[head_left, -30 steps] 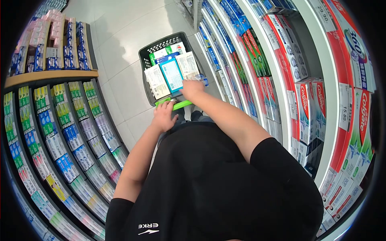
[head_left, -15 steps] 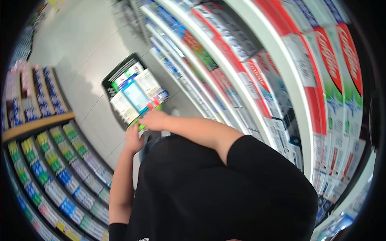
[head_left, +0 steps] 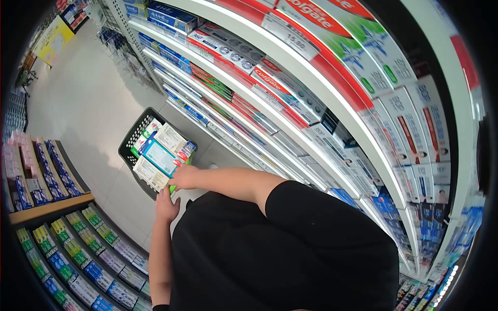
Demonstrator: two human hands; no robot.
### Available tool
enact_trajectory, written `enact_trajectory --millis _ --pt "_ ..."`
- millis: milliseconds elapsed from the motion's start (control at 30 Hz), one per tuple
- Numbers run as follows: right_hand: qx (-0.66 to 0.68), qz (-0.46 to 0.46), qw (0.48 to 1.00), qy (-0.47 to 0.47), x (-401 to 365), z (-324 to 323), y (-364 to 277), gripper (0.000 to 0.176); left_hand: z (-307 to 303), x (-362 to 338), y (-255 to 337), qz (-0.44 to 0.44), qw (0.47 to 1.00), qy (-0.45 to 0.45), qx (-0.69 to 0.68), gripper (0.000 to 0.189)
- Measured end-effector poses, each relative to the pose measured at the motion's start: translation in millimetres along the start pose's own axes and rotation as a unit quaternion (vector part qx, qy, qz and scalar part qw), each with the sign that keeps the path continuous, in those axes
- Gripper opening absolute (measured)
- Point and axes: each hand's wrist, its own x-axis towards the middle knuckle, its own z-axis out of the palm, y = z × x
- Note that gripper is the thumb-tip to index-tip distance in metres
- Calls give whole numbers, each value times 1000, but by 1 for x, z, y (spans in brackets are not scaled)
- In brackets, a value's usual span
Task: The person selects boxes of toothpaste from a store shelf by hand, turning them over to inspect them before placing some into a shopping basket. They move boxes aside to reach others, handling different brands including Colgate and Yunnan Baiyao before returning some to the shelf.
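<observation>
A dark shopping cart (head_left: 124,150) with a perforated basket stands on the floor in front of me. Its handle (head_left: 173,189) shows green between my hands. My right hand (head_left: 184,177) is closed on the handle, with the fingers partly hidden. My left hand (head_left: 166,205) grips the handle's left end, thumb held apart. Inside the basket, a blue-edged pack (head_left: 160,157) lies on top. Pale printed packs (head_left: 151,173) lie around it, along with a green-and-white pack (head_left: 137,150) and a red-and-blue item (head_left: 182,155) near my right hand.
Shelves of toothpaste boxes (head_left: 319,20) with price labels run close along the right. To the left stands a low slanted rack (head_left: 78,254) of small packs, with a wooden-edged shelf (head_left: 52,208) beyond it. Tiled floor (head_left: 78,98) stretches ahead to a yellow sign (head_left: 53,41).
The view has shifted forward along the aisle and turned, so the shelves sit differently. The cart appears lower and further left in view. Both hands stay at its handle.
</observation>
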Motion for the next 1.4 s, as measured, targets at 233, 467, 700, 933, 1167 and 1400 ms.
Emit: enact_trajectory --millis 233,467,700,933,1167,1400 --pt "-11 55 982 180 -38 36 -19 35 20 -24 6 26 999 19 -16 74" --pt "-30 94 983 155 -85 41 -46 34 44 -53 31 24 999 19 -19 72" --pt "-22 123 992 35 -123 44 -66 48 68 -87 54 17 1000 9 2 67" --pt "45 58 997 -2 -171 60 -56 63 89 -119 74 16 1000 -4 -7 65" --pt "64 16 998 -1 -240 60 -72 80 127 -156 107 -35 998 60 1 59" --pt "100 -16 994 -51 -282 74 -73 87 160 -192 150 -82 992 95 12 51"
